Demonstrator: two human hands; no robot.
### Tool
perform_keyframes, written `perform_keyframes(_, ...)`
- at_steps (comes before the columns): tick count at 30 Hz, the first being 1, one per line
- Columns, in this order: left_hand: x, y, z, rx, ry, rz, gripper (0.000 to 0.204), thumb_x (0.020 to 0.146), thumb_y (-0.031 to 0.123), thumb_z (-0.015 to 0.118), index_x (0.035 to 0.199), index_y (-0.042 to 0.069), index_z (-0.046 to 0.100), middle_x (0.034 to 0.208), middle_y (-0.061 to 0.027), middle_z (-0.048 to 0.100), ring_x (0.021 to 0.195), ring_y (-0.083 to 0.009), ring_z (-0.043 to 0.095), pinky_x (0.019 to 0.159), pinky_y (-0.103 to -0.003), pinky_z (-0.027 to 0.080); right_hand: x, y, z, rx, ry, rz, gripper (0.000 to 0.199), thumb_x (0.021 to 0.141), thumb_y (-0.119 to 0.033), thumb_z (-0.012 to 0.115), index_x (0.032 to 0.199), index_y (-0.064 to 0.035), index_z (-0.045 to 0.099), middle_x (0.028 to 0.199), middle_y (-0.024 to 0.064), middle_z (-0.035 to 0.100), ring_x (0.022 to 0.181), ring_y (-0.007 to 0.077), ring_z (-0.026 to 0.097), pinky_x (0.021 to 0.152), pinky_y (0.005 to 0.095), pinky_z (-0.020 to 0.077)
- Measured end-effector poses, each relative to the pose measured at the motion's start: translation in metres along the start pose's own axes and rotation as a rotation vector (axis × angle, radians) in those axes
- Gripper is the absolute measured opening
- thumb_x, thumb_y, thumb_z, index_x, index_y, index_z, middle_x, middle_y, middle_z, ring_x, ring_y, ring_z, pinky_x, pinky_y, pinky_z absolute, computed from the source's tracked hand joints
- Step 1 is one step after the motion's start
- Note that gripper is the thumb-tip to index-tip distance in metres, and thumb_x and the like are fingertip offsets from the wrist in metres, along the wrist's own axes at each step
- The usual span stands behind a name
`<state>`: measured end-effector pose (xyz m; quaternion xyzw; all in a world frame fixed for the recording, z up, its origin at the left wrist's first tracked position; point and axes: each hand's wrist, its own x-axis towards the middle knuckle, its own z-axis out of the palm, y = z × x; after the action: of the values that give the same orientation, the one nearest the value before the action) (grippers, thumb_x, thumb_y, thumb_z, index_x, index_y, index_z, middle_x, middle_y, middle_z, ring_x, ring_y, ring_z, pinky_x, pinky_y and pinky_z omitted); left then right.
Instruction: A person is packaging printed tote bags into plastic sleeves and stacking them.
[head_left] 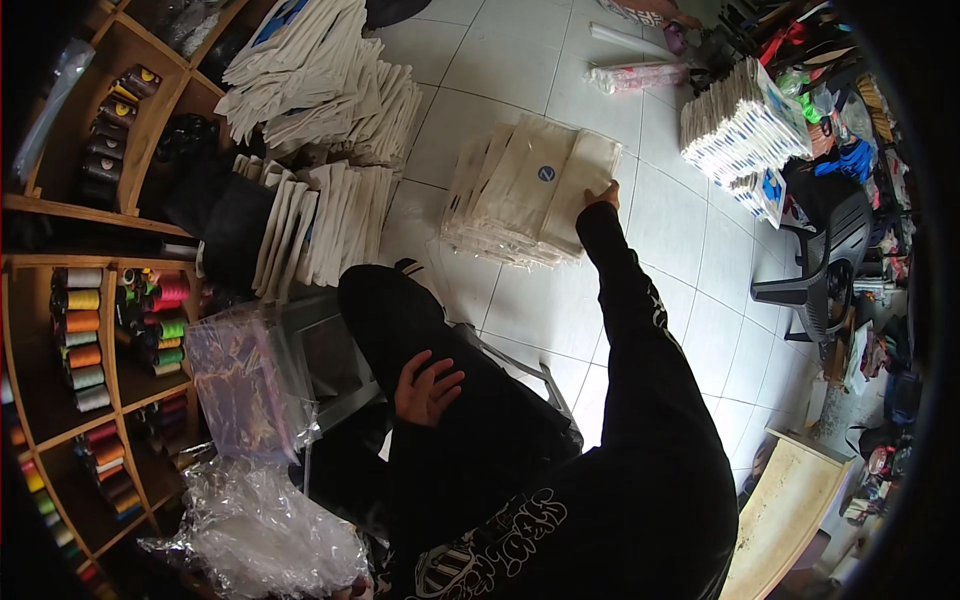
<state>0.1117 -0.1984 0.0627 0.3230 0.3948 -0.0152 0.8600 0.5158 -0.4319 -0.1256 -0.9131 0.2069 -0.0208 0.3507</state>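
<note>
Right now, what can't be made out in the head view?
- Right hand: on the stack of cream fabric bags; fingers mostly hidden behind the hand, grip unclear.
- Left hand: rests on the black-clad thigh; palm hidden.
- Thread spools on the wooden shelf: left ones cut by the dark rim.
- Clutter behind the grey plastic chair: too small and bent.

The right hand reaches out, fingers resting on a stack of flat cream cloth bags lying on the white tiled floor; the left hand rests, fingers loosely curled, on a black-trousered thigh.
</note>
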Motion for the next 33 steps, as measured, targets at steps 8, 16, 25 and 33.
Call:
perform_keyframes(8, 0.011, -0.003, 0.005, 0.015, -0.042, -0.073, 0.038, 0.088, 0.025, 0.049, 0.123, 0.014, 0.037, 0.110, -0.0127, 0.053, 0.092, -0.0264, 0.058, 0.073, -0.036, 0.050, 0.022, 0.008, 0.004, -0.121, -0.072, -0.159, 0.071, 0.068, -0.006, 0.064, 0.129, -0.0089, 0.028, 0.105, 0.0203, 0.054, 0.098, 0.0317, 0.055, 0.083, 0.0358, 0.0451)
perform_keyframes(16, 0.011, 0.002, 0.004, 0.008, -0.025, -0.092, 0.037, 0.090, 0.021, 0.045, 0.123, 0.010, 0.034, 0.110, -0.0170, 0.052, 0.093, -0.0296, 0.058, 0.076, -0.038, 0.049, -0.019, -0.049, 0.000, -0.648, 0.145, -0.405, 0.071, 0.076, -0.044, 0.057, 0.135, -0.0323, 0.020, 0.144, 0.0095, 0.004, 0.130, 0.0362, 0.012, 0.094, 0.0653, 0.0167)
perform_keyframes(25, 0.012, 0.005, -0.005, -0.002, 0.016, -0.138, 0.038, 0.090, 0.026, 0.044, 0.123, 0.010, 0.034, 0.109, -0.0174, 0.053, 0.091, -0.0313, 0.059, 0.076, -0.042, 0.050, -0.057, -0.067, 0.014, -0.751, -0.131, -0.430, 0.080, 0.068, -0.070, 0.046, 0.135, -0.0369, 0.017, 0.145, 0.0087, -0.001, 0.131, 0.0355, -0.002, 0.091, 0.0693, 0.0118)
perform_keyframes(33, 0.021, 0.004, -0.016, -0.129, -0.094, -0.203, 0.043, 0.090, 0.032, 0.042, 0.125, 0.010, 0.031, 0.108, -0.0180, 0.053, 0.092, -0.0337, 0.058, 0.078, -0.046, 0.049, -0.051, -0.052, 0.024, -0.661, -0.177, -0.359, 0.082, 0.065, -0.064, 0.055, 0.134, -0.0388, 0.018, 0.144, 0.0093, 0.000, 0.131, 0.0362, 0.001, 0.088, 0.0685, 0.0189)
